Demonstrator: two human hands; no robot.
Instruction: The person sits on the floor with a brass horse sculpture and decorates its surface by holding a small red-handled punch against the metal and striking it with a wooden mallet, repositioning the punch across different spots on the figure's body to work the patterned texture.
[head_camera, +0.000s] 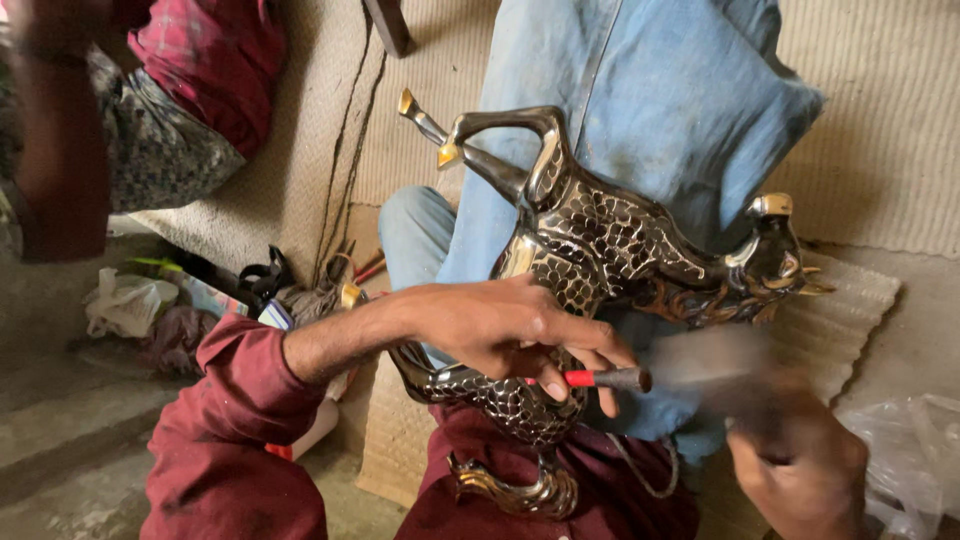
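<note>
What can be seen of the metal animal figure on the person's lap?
The metal animal figure looks like polished dark metal with brass-coloured tips, its body covered in a raised, scale-like pattern. It lies tilted across the lap on blue cloth, legs pointing up to the left, head to the right. The left hand rests on its body, holding a red-handled tool. The right hand is blurred beside it.

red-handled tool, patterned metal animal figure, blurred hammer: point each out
red-handled tool (600, 378), head view, on its dark tip end
patterned metal animal figure (600, 240), head view, on its body
blurred hammer (705, 362), head view, on its head
</note>
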